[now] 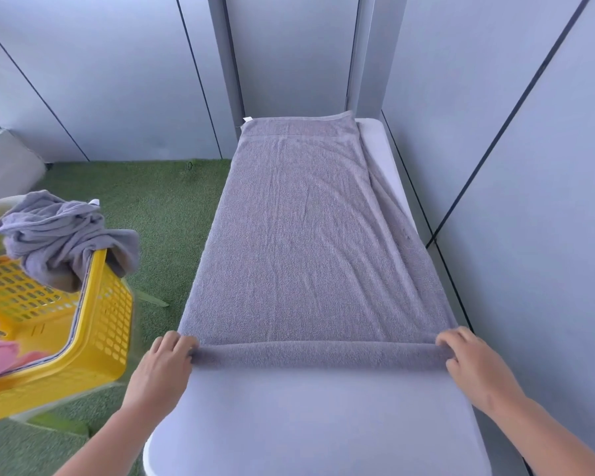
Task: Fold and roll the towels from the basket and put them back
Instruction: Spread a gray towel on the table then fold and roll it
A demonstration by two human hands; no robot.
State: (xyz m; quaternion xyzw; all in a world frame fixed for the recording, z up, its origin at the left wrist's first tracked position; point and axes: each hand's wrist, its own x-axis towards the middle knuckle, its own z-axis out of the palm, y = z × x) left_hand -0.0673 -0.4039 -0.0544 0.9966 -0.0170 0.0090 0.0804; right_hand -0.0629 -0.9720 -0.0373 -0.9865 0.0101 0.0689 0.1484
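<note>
We see a grey towel (310,235) spread lengthwise on the white desk (316,424) in the middle of the frame, its near edge rolled. Our left hand (164,365) and right hand (474,360) each curl over one end of the roll. At lower left, a yellow basket (93,338) holds another crumpled grey towel (59,235).

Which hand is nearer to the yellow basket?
Left. The left hand grips the rolled towel at the end beside the yellow basket; the right hand grips its opposite end, farther away.
</note>
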